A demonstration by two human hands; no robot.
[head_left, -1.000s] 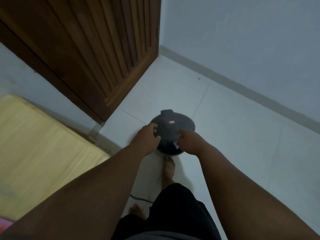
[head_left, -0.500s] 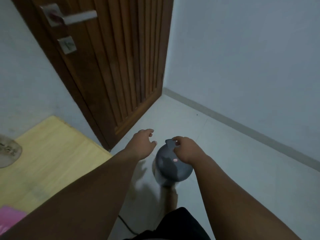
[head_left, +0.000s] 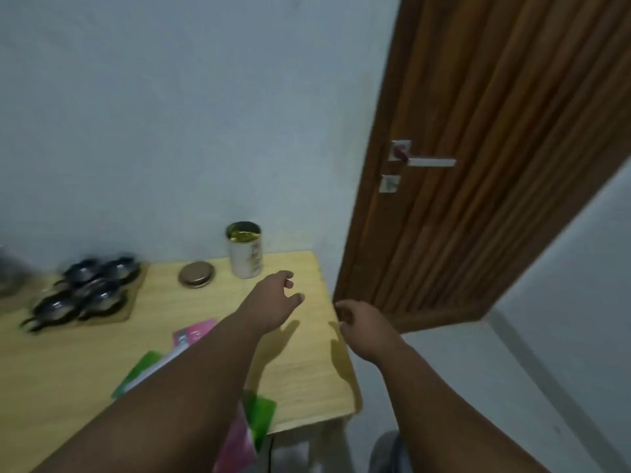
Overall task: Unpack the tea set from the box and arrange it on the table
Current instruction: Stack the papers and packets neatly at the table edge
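Several dark teacups (head_left: 85, 291) sit clustered on a wooden tray (head_left: 135, 295) at the left of the light wooden table (head_left: 300, 370). An open tin can (head_left: 244, 249) stands at the table's back edge, its round metal lid (head_left: 196, 274) lying flat beside it. My left hand (head_left: 273, 298) hovers above the table's right part, fingers apart, holding nothing. My right hand (head_left: 362, 324) hangs past the table's right edge with fingers loosely curled and empty. A pink and green box (head_left: 194, 332) lies under my left forearm.
A brown wooden door (head_left: 495, 165) with a metal lever handle (head_left: 426, 161) stands right of the table. A grey kettle top (head_left: 389, 452) shows on the floor at the bottom edge. Pale wall runs behind the table; light floor tiles spread to the right.
The view swung up from the floor to the table. Both hands let go of the grey kettle and rose to table height; the cups, tin and lid came into view.
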